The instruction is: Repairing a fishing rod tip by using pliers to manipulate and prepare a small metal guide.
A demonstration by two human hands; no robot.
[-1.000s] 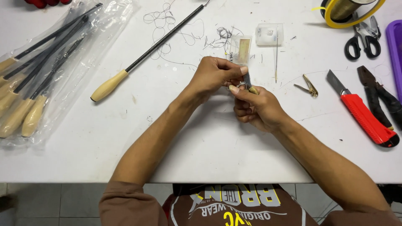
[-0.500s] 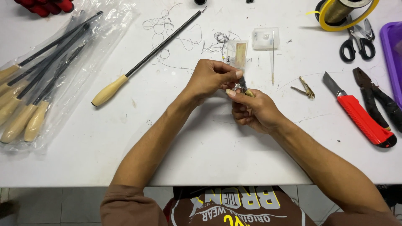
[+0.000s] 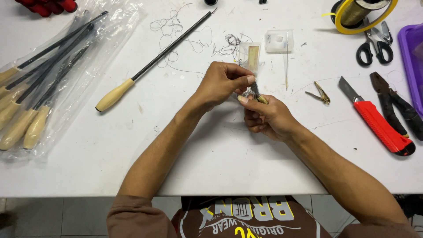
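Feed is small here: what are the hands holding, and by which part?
Both hands, left and right, pinch a small brass-ended piece between fingertips; which part each grips cannot be told.

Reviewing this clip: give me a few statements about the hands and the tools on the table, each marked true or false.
1. Both hands meet on a small brass-tipped piece. True.
2. The red utility knife lies by the left hand. False: it lies beyond the right hand.
3. A single wooden-handled file lies loose on the table. True.
4. The scissors are held. False: they lie untouched near the yellow spool.
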